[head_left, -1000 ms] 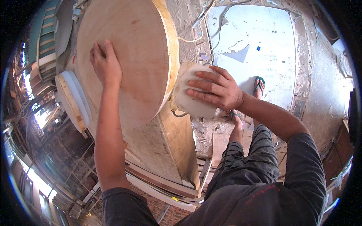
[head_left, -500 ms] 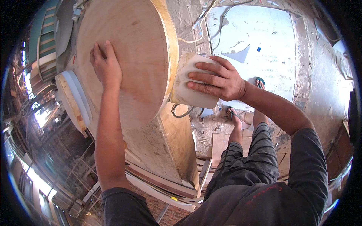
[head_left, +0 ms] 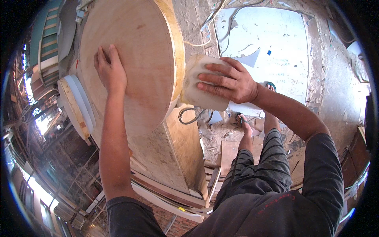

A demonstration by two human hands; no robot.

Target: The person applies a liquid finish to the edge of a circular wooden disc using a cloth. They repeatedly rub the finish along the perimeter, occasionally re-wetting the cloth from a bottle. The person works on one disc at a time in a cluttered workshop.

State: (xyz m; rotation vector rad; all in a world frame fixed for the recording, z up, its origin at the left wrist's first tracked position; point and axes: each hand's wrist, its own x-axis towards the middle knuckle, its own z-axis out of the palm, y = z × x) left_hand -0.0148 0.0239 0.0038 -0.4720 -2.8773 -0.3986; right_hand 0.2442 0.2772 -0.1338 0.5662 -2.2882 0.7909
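Observation:
A large round plywood disc (head_left: 140,59) with a yellowish wooden rim lies on a stained wooden bench (head_left: 184,158). My left hand (head_left: 110,69) rests on the disc's face, fingers bent slightly and a little apart, holding nothing. My right hand (head_left: 233,81) is spread over a square off-white pad (head_left: 191,69) with yellowish edges, gripping it against the right side of the disc's rim. The underside of the pad is hidden. Dark cable loops (head_left: 189,118) hang just below the pad.
A smaller round piece with pale layers (head_left: 83,104) sits left of the disc. A white scuffed board (head_left: 284,47) lies on the littered floor at upper right, near my sandalled feet (head_left: 243,123). Cables (head_left: 197,44) cross the floor. Slatted wooden pieces (head_left: 49,43) stand at far left.
My right hand and the pad have moved upward along the disc's rim, mostly in the earlier half second, uncovering more of the cable loops. My left hand has stayed nearly in place.

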